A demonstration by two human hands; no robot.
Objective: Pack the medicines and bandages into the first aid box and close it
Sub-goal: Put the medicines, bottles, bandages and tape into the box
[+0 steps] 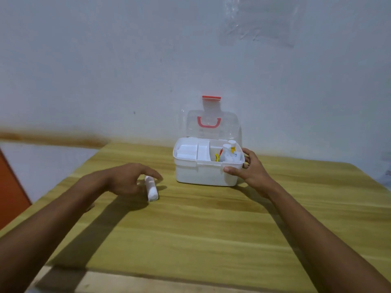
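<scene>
Box (208,166) sits far on the table (190,229) w/ lid (211,125) up so stuff drops in; your right hand (248,169) grips its right side to hold it steady, left hand (129,179) fingers open, curled over the bandage roll (152,190), prob. to grab it next.

Wooden surface (190,229) with yellow-green grain, planks running left to right; paler strip along near edge; pale bluish-white wall (105,60) behind, scuffed, few dark specks; crinkled clear plastic sheet (260,24) stuck to wall upper right; rust-brown stain band (53,138) along wall at left, level with surface's far edge; orange-red panel (10,191) at far left edge; light dim, even, soft shadows falling on wood.
</scene>
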